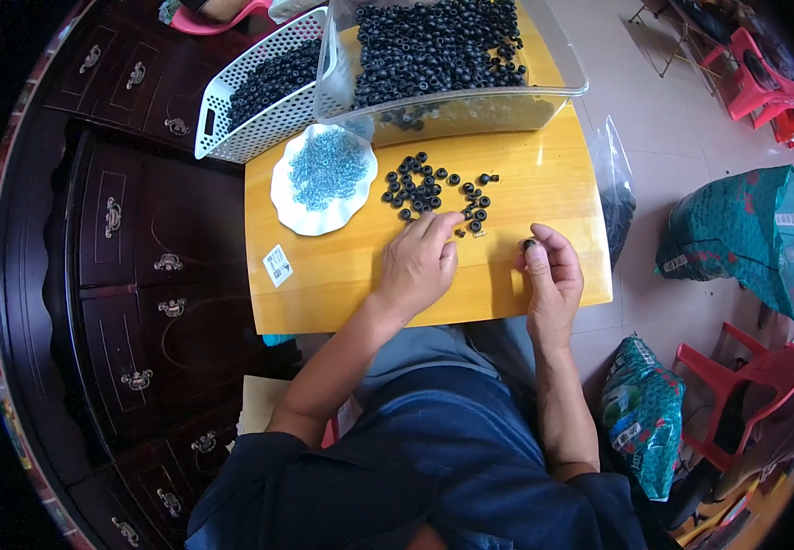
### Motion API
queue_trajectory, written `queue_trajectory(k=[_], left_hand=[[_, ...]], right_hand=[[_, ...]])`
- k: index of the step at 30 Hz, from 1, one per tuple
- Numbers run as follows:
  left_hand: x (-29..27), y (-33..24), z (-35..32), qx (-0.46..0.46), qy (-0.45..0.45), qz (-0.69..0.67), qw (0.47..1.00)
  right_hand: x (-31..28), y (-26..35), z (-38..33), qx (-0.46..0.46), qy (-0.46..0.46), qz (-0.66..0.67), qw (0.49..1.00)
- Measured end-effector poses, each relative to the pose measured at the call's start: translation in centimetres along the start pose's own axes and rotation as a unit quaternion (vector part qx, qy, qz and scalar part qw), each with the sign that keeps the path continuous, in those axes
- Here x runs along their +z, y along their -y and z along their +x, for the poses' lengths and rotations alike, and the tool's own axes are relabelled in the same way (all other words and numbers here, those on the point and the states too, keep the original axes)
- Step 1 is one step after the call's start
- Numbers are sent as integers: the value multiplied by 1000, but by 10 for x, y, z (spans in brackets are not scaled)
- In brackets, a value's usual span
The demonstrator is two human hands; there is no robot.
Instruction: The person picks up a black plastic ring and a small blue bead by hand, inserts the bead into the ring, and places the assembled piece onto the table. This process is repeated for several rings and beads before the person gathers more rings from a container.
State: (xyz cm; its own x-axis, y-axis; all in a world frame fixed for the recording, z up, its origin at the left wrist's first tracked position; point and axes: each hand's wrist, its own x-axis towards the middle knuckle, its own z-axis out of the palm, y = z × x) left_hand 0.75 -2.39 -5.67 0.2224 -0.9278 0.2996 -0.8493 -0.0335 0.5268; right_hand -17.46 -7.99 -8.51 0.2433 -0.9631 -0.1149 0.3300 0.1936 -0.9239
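My right hand (pixel 554 282), over the right part of the yellow table (pixel 323 293), pinches a small round black plastic piece (pixel 530 244) between thumb and fingers. Bent fingers of my left hand (pixel 417 263) reach down to the tabletop beside a loose group of similar black ring-shaped pieces (pixel 412 188); its fingertips are closed, and whatever they hold is hidden. A few more black pieces (pixel 476 214) lie just beyond those fingertips, next to a tiny light-coloured bit (pixel 479 235). At the left, a white wavy-edged dish (pixel 304 220) carries many tiny clear bluish pieces (pixel 328 170).
A clear bin (pixel 452 112) and a white perforated basket (pixel 273 131), both filled with black pieces, stand at the far side. Dark drawers (pixel 131 220) line the left. Green sacks (pixel 731 240) and a red chair (pixel 750 385) are on the floor at right.
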Motion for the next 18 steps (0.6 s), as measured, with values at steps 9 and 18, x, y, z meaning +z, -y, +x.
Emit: queue_trajectory(k=[9,18], left_hand=[[8,-12,2,67,6,12,998],[17,-11,13,86,12,23,996]], right_hand=[[-1,0,0,9,9,8,1000],[-1,0,-1,1,12,16,1000]])
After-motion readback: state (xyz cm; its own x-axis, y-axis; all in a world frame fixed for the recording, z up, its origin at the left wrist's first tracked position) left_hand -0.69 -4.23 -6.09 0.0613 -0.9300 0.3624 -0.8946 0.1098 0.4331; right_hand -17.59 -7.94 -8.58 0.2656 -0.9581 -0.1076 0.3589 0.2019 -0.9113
